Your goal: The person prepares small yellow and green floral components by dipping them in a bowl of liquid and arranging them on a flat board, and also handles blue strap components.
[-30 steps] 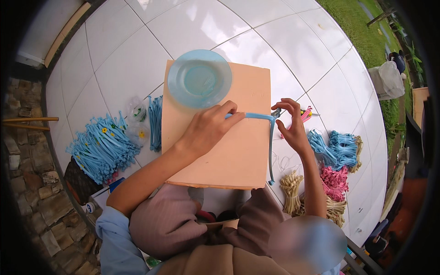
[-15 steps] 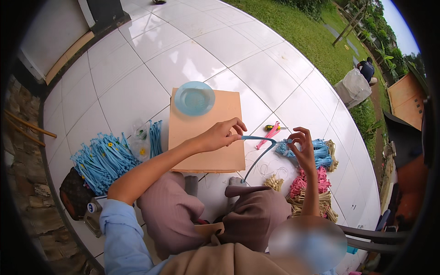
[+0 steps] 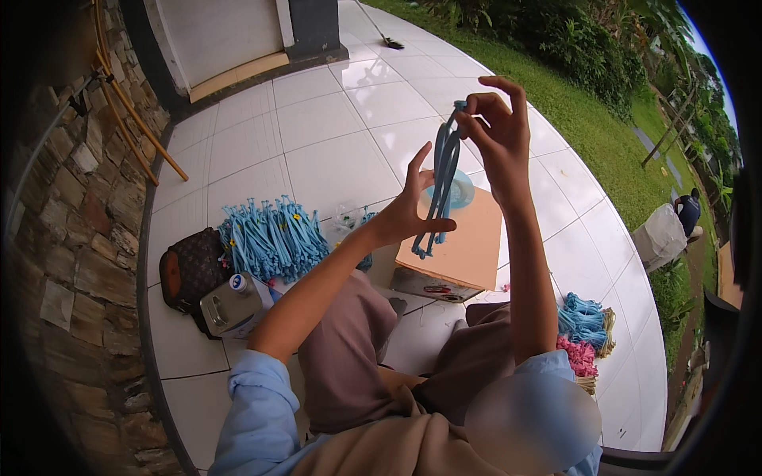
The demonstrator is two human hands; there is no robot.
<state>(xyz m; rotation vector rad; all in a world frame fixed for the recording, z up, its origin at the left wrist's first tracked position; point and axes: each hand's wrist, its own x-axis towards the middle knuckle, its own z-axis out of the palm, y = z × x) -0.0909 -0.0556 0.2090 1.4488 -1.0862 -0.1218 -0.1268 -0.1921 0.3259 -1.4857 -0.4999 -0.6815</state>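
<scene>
Blue cords (image 3: 450,163) above box edge (image 3: 446,276)

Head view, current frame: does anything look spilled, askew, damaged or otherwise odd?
Only a round blurred patch at the lower right stands out, odd because it hides what lies behind it. The blue strands in the right hand show no evident damage, and no spill is visible.

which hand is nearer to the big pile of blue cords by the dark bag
Left. The left hand is to the right of the pile of blue cords; the right hand is farther right, pinching the top of the held strands.
</scene>
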